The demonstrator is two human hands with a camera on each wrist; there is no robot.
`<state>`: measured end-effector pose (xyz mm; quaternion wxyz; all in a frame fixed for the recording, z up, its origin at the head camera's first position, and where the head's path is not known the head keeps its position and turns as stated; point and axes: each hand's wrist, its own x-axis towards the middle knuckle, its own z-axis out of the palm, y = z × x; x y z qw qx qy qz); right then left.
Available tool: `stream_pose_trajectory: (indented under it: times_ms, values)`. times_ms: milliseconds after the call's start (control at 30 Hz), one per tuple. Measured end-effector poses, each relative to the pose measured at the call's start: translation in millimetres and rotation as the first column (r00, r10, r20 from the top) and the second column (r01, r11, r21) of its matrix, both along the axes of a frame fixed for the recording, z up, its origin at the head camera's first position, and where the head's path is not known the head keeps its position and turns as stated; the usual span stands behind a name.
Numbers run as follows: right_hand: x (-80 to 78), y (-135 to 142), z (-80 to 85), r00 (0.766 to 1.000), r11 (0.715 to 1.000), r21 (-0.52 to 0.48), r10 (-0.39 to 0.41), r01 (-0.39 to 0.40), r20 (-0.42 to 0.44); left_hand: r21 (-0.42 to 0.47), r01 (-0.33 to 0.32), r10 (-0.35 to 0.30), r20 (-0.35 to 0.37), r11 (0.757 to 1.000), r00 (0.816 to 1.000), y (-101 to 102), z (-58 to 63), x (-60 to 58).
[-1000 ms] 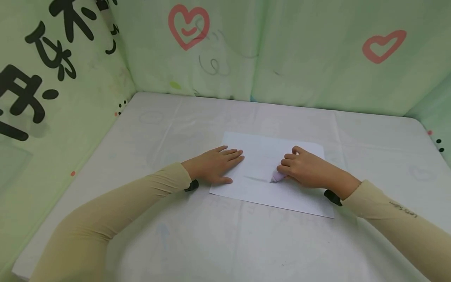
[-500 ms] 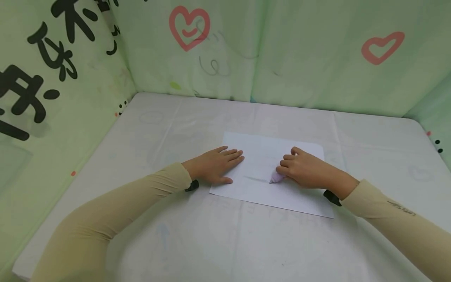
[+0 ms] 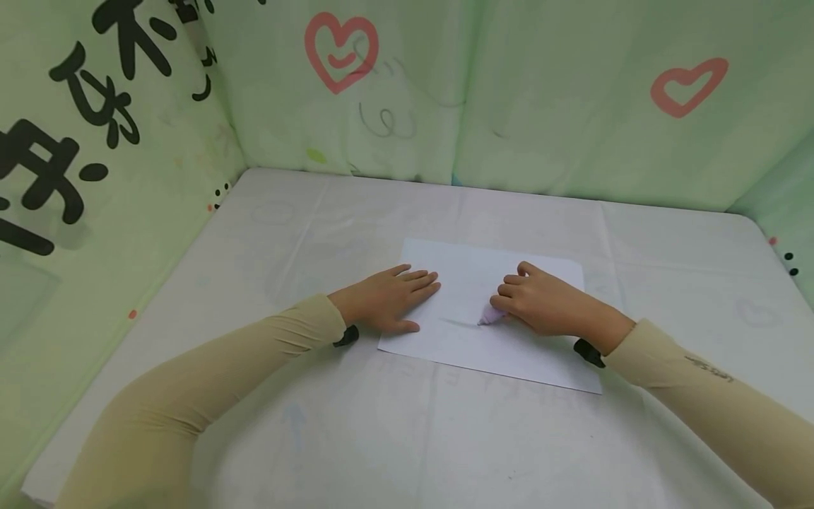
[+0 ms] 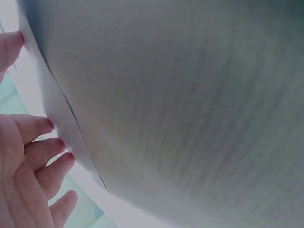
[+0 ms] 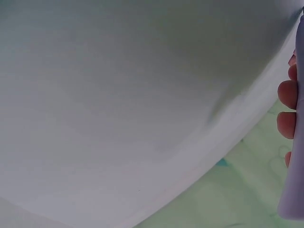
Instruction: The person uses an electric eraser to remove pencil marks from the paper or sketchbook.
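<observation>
On a white sheet of paper [image 3: 458,353], my left hand [image 3: 388,297] rests flat with spread fingers over the left edge. Those fingers [image 4: 35,154] show at the left side of the left wrist view, against the pale sheet. My right hand [image 3: 540,300] grips a thick lavender pen [image 3: 491,314] with a narrow tip pointing down and left at the paper. A faint grey line [image 3: 454,322] runs left from that tip. In the right wrist view the lavender pen [image 5: 295,156] stands along the right edge, fingertips [image 5: 288,94] curled behind it; its upper part tapers to a dark point.
A white cloth-covered table [image 3: 305,438] lies beneath the paper. Green printed curtains [image 3: 540,106] with red hearts hang along its back, left and right sides. Dark wrist devices [image 3: 346,335] sit under both beige sleeves [image 3: 254,353].
My right hand and the pen have slid slightly left and a little away from me, the tip moving back along the grey line. My left hand stays in place.
</observation>
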<state>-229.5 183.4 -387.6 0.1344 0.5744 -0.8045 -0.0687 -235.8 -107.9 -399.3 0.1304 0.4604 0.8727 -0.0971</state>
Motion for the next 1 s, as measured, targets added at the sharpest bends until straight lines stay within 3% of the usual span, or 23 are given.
stream_pose_trajectory:
  times_ms: [233, 1000]
  values:
    - [4.3, 3.3, 2.3, 1.0, 0.999, 0.043, -0.02, 0.019, 0.022, 0.003, -0.004, 0.004, -0.002, 1.0, 1.0, -0.1, 0.0, 0.6]
    - [5.1, 2.3, 3.7, 1.0, 0.999, 0.036, -0.009, 0.008, 0.026, 0.017, 0.01, -0.009, -0.011, 1.0, 1.0, -0.9, -1.8, -0.6]
